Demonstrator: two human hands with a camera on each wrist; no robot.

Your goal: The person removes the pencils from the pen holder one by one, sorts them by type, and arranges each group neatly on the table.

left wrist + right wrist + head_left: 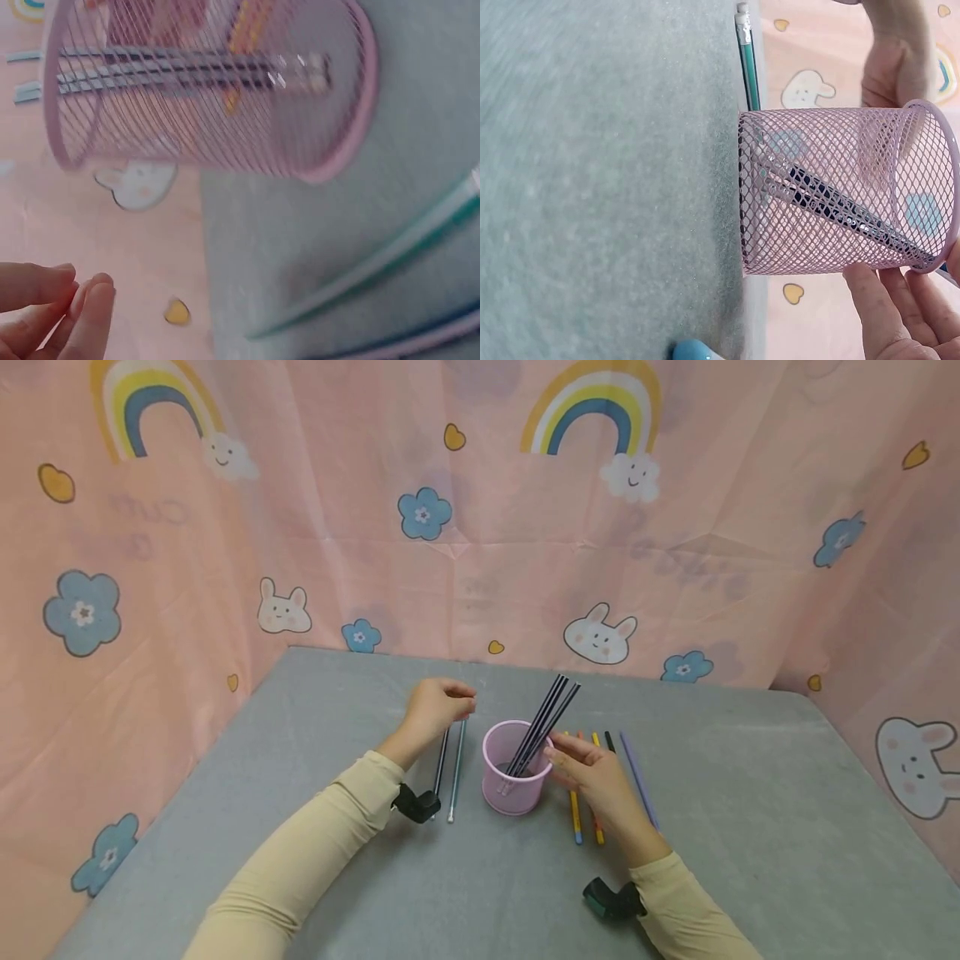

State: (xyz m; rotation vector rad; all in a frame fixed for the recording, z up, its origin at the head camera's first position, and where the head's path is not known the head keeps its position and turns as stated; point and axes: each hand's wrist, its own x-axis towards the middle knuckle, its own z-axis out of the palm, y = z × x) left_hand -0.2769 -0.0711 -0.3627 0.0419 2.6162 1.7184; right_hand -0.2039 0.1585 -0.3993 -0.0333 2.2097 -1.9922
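Observation:
A pink mesh pencil cup (512, 793) stands on the table with several dark striped pencils (542, 727) leaning to its right inside. My right hand (596, 777) holds the cup at its right side near the rim; in the right wrist view its fingers (877, 307) touch the mesh. My left hand (438, 706) hovers left of the cup, fingers bent and fingertips close together, with nothing visible between them in the left wrist view. Below that hand lie a teal pencil (457, 772) and a dark pencil (441, 764), side by side.
Right of the cup lie a yellow pen (575, 818), another yellow-and-orange pen (597, 831), a black one (610, 742) partly hidden, and a purple one (637, 777). The grey table (750, 827) meets a pink printed cloth (480, 585) behind and at both sides.

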